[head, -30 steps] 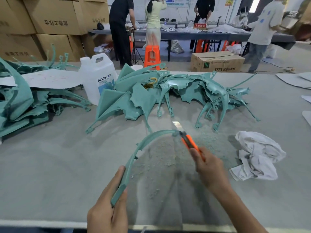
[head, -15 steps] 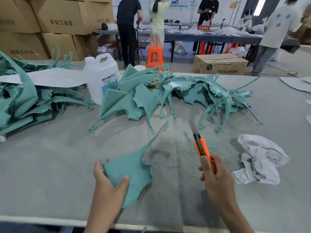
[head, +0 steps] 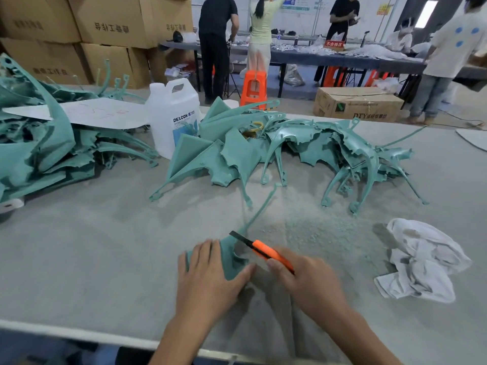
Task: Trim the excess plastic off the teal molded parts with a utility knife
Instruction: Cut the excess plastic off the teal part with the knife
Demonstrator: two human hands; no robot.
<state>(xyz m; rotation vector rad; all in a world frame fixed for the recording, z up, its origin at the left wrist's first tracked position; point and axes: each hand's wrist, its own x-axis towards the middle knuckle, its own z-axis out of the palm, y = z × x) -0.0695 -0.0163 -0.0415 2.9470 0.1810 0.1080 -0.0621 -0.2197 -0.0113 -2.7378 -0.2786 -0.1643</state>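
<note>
Two hands work near the table edge, well in front of the jug. The left hand lies flat, fingers straight, pressing the teal part onto the top. The right hand is wrapped round the orange knife, blade out, tip at the part's upper edge. Part's thin arm runs toward the pile of teal parts just right of the jug (tip close, contact unclear). A heap sits left of the jug w/ a white sheet on top. Crumpled rag far right of the jug; shavings btw. it & the hands.
</note>
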